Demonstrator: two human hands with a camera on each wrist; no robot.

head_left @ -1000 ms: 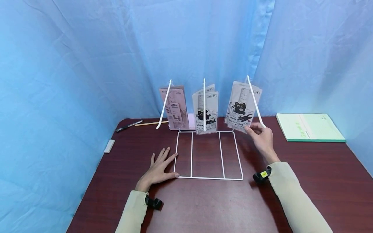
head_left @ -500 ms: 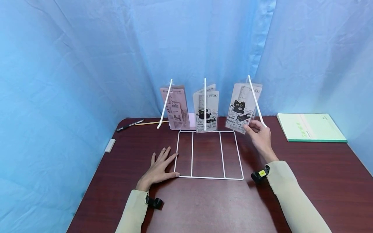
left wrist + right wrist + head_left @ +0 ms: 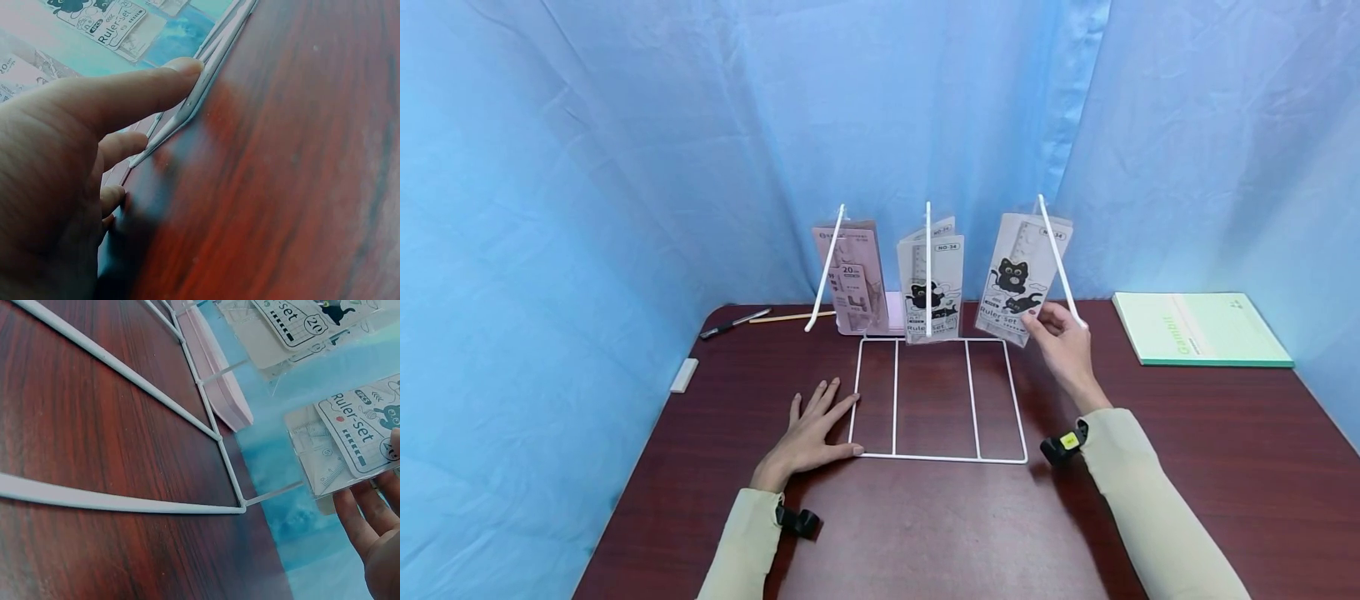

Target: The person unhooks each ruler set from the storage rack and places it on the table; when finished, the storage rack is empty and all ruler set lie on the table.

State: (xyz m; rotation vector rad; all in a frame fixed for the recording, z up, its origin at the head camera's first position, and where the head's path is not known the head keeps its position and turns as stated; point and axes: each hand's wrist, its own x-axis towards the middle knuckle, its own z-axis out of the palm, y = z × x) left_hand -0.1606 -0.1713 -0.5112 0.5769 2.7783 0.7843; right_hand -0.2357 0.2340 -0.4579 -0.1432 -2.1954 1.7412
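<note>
The left hand lies flat on the dark wooden surface, fingers straight and spread, palm down, its grip wide and holding nothing. Its fingertips and thumb touch the left edge of the white wire rack, whose base frame rests flat on the surface; in the left wrist view the thumb presses along the wire. The right arm reaches forward from its beige sleeve, wrist raised, and the right hand pinches the lower edge of a cat-printed ruler set packet between thumb and fingers. That packet hangs tilted from the rack's rightmost hook, above the rack's far right corner. Two other packets hang from the middle and left hooks.
</note>
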